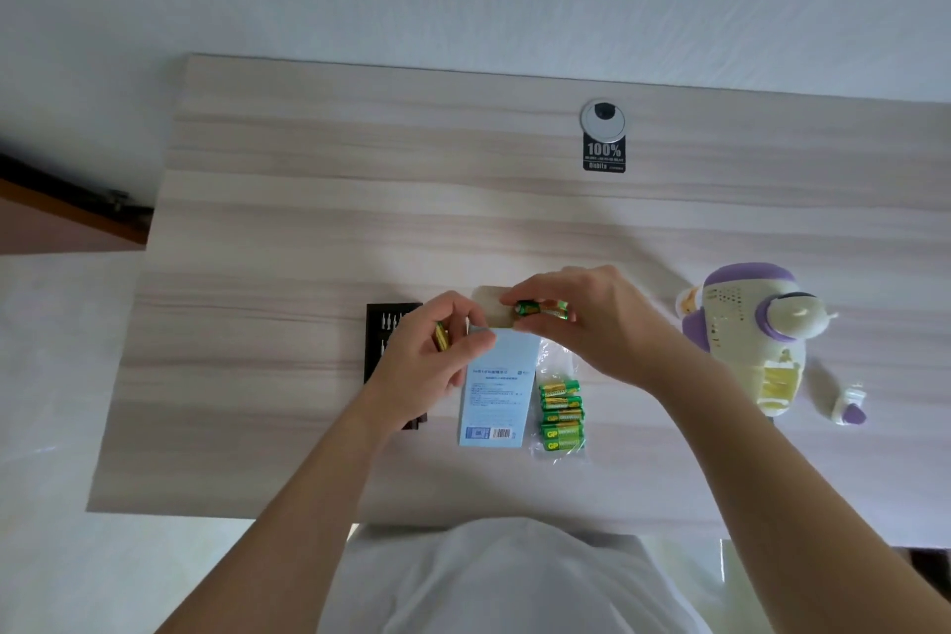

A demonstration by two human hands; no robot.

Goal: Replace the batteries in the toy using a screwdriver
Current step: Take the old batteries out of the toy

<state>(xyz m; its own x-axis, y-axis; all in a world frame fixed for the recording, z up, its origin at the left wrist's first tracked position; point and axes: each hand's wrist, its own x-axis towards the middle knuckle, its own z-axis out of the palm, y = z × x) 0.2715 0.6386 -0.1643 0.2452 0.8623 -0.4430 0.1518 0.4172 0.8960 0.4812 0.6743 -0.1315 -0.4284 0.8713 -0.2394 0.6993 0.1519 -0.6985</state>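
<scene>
White shirt front fills the bottom of the view, with both forearms reaching out from it over the near edge of the tabletop [309,221].

Left hand [427,350]: fingers curled, pinching one yellow-green battery [441,336] between thumb and fingertips, clear of the surface. Right hand [592,324]: fingers curled round a pair of green batteries [541,310], raised to the same height and close beside the left. Judgement: the cells are being sorted or separated in the hands before fitting, which would explain why both hands meet at mid-tabletop and not at the toy.

Toy [746,330], purple and cream, lies on its side towards the right edge, well apart from both hands. Its battery compartment [777,381] faces up and is open; whether any cell sits inside cannot be told from this view. A small cover [851,407] lies near it, closer to the right edge, evidently set aside to keep the compartment accessible.

Battery pack [561,414], in clear wrap, lies on the near-edge side of the right hand, beside a blue leaflet [496,391]. A dark bit case [383,340] sits under the left hand, partly hidden; no screwdriver can be identified. A pale flat piece [489,306] beneath the hands is possibly the case lid.

Assessment: unscrewing appears complete; insertion is not yet done.
</scene>
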